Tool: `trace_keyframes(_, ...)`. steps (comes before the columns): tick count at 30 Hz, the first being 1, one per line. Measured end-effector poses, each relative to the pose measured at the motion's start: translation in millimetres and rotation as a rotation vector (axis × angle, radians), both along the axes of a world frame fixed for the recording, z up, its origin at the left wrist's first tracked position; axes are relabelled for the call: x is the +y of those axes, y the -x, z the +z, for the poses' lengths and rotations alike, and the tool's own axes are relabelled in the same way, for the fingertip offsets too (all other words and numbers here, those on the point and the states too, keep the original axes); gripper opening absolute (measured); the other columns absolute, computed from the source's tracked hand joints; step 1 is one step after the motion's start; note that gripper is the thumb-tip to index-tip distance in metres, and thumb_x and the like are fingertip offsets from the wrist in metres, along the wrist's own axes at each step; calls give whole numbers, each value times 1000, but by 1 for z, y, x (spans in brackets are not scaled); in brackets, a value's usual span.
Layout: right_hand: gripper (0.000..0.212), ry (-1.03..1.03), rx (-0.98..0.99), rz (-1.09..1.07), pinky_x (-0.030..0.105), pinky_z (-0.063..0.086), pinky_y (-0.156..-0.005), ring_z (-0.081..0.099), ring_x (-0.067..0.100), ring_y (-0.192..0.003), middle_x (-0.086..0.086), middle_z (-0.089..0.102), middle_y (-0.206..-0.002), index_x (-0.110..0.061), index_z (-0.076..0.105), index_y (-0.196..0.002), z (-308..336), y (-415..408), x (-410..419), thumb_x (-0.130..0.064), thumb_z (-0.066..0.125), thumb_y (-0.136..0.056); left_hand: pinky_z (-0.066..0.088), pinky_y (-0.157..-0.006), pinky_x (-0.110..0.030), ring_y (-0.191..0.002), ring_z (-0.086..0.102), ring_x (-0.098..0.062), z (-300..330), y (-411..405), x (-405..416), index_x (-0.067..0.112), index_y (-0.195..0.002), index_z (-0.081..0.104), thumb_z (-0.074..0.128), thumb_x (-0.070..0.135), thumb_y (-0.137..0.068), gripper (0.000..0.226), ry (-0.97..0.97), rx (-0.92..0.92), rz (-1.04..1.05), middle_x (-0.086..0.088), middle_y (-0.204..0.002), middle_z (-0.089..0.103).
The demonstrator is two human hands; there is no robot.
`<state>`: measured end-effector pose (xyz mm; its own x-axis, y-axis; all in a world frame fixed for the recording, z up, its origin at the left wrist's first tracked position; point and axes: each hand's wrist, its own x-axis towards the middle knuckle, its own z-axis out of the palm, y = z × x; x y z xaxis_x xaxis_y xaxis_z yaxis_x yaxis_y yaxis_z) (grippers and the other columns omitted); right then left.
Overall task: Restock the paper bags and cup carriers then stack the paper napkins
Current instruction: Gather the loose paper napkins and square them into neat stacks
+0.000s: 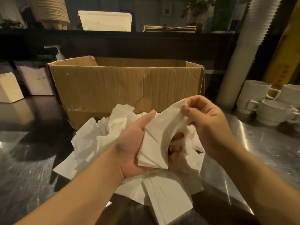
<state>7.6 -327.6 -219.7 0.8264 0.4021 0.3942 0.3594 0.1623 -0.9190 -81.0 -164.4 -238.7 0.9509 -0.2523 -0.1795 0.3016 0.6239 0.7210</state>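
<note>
A loose heap of white paper napkins [97, 140] lies on the steel counter in front of a brown cardboard box [126, 85]. My left hand [134, 146] is palm up above the heap and holds a small bundle of napkins [154, 143], its fingertips curling up through them. My right hand [209, 125] pinches the top corner of one napkin in that bundle between thumb and fingers, lifting it. Brown paper bags [170, 28] lie flat on the dark shelf at the back.
White cups [274, 111] stand stacked at the right beside tall sleeves of disposable cups [240, 51]. A white tub [105, 21] sits on the back shelf. A pump bottle [59, 53] and white containers [9, 88] stand at the left. The steel counter [267, 143] surrounds the heap.
</note>
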Motion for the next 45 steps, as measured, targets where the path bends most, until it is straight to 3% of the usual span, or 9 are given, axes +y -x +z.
trace_keyframes(4, 3, -28, 162, 331, 27, 58, -73, 65, 16, -81, 4, 67, -85, -12, 67, -83, 14, -5, -13, -16, 68, -83, 48, -97, -48, -100, 66, -36, 1, 0, 0, 6, -125, 73, 51, 55, -99, 60, -14, -17, 19, -21, -120, 68)
trace_keyframes(9, 3, 245, -40, 84, 31, 62, -66, 71, 18, -82, 2, 70, -91, -22, 72, -93, -2, 5, 0, -19, 72, -93, 42, -99, -52, -111, 54, -39, 1, 3, -2, 17, -149, 55, 60, 52, -99, 61, -27, -122, -165, -20, -136, 51)
trace_keyframes(13, 10, 294, -132, -39, 32, 63, -61, 68, 19, -92, -5, 62, -106, -36, 70, -101, -11, 4, 6, -29, 69, -94, 50, -85, -41, -94, 61, -31, -1, 5, 1, 9, -144, 56, 71, 36, -91, 60, -32, -31, -194, -20, -115, 62)
trace_keyframes(19, 13, 346, -225, 6, 29, 64, -69, 65, 16, -93, -14, 63, -96, -37, 76, -98, -11, 7, 7, -29, 66, -94, 48, -89, -45, -98, 59, -34, -2, 4, 2, 11, -146, 54, 79, 30, -83, 70, -91, 17, -149, -21, -120, 58)
trace_keyframes(25, 16, 241, -177, -50, 14, 55, -72, 64, -2, -92, -15, 71, -100, -32, 73, -105, -7, -3, 0, -27, 60, -100, 46, -84, -39, -87, 59, -28, 1, 6, 3, 7, -127, 69, 70, 47, -90, 55, -10, 71, -258, -15, -109, 62)
trace_keyframes(31, 14, 238, -137, -274, 19, 56, -67, 65, 2, -79, -8, 72, -90, -26, 72, -98, -7, -22, -9, -22, 59, -101, 46, -78, -38, -81, 57, -26, 1, 1, 6, 7, -128, 63, 64, 35, -90, 48, 32, -6, -38, -13, -105, 63)
trace_keyframes(34, 9, 422, -94, -317, 30, 60, -75, 66, 9, -87, -9, 70, -99, -27, 69, -107, -10, -29, -8, -29, 64, -99, 46, -78, -38, -82, 56, -25, 2, 1, 7, 9, -131, 62, 63, 37, -90, 49, 84, -51, 78, -11, -104, 63)
trace_keyframes(41, 27, 760, -63, -221, 28, 60, -56, 59, 15, -84, -7, 61, -101, -34, 69, -108, -9, -25, -4, -11, 68, -94, 43, -75, -35, -75, 53, -24, 5, 0, 5, 13, -108, 69, 67, 26, -79, 32, 82, 10, 231, -7, -100, 60)
trace_keyframes(45, 22, 776, -153, -276, 42, 63, -77, 57, 19, -98, -8, 56, -117, -45, 67, -93, -16, -26, 3, -28, 79, -88, 43, -75, -36, -75, 53, -25, 3, -1, 6, 10, -109, 68, 65, 29, -81, 34, 88, 20, 235, -8, -99, 61)
